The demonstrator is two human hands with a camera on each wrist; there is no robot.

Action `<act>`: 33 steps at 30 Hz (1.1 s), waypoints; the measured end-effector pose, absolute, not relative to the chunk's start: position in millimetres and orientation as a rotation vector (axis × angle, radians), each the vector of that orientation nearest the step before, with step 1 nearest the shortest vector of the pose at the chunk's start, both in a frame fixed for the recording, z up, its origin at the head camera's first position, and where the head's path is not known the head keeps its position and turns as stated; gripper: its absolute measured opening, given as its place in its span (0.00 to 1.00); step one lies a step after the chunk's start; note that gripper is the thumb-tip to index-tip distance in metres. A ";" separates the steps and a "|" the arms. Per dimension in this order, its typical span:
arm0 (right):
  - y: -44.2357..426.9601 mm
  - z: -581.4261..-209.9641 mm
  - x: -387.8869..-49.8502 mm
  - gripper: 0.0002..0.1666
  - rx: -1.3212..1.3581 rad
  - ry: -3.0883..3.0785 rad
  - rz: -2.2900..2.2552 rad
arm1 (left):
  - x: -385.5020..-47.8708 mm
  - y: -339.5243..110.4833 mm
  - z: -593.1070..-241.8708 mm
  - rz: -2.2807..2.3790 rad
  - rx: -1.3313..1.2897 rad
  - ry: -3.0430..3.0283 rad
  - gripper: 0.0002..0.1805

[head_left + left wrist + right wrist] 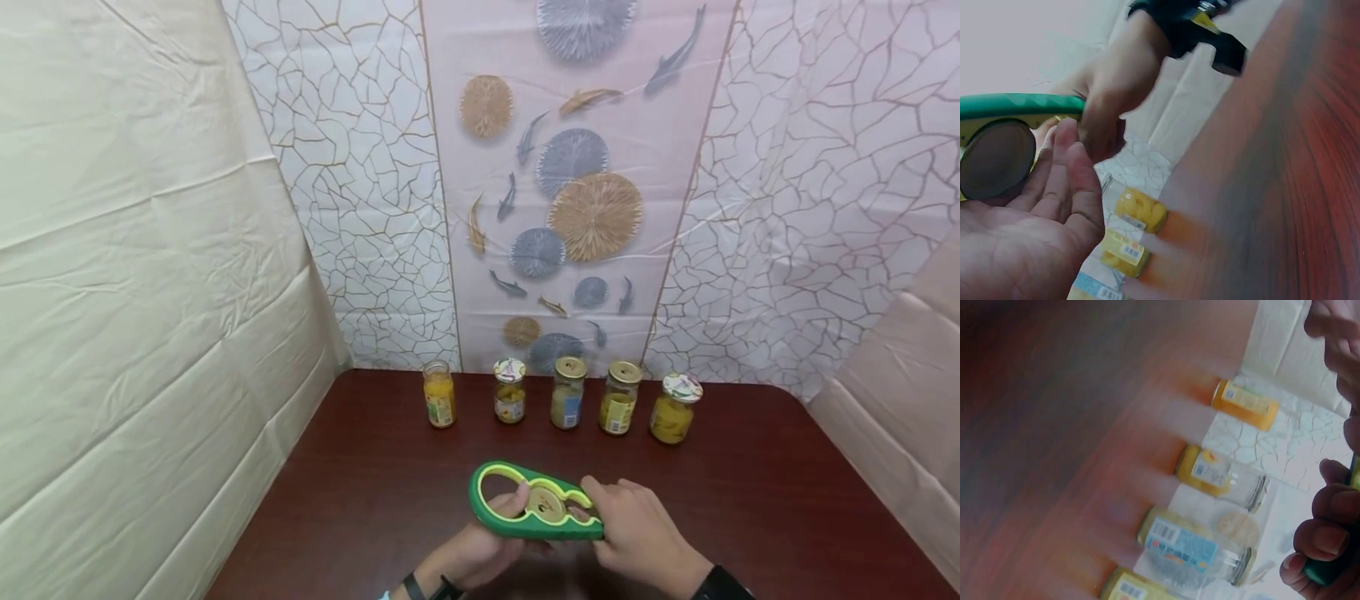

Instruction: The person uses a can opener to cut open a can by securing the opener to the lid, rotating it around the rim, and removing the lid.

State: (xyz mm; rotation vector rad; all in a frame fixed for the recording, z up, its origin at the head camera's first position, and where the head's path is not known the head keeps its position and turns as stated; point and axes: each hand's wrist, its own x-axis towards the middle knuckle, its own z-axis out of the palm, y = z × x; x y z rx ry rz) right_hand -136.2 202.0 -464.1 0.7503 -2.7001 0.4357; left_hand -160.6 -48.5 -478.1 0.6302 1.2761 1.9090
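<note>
A green jar opener (491, 521) with a yellow-green inner lining is held above the front of the table. A round gold jar lid (547, 506) sits in its middle ring; the lid's dark underside shows in the left wrist view. My right hand (637, 529) grips the narrow end. From below, my left hand (483, 550) holds the wide end, its thumb through the large ring and close to the lid. In the left wrist view the left fingers (1085, 194) extend beside the lid, slightly bent. The left thumb is hidden there.
Along the table's (375, 467) back edge stand a lidless jar of orange fruit (439, 396), a jar with a patterned lid (510, 392), two gold-lidded jars (567, 396) (621, 400) and another patterned-lid jar (675, 410). Cloth walls (375, 208) enclose the table.
</note>
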 end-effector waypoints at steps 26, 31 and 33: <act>204.4 -470.4 -138.0 0.25 0.703 -2.703 0.396 | -157.9 -47.9 -485.5 2.007 0.560 1.174 0.35; 217.3 -467.0 -144.8 0.23 0.571 -2.777 0.368 | -168.1 -57.8 -493.8 2.011 0.484 1.295 0.31; 226.3 -467.7 -149.2 0.22 0.520 -2.787 0.334 | -171.5 -64.2 -498.5 1.998 0.485 1.372 0.35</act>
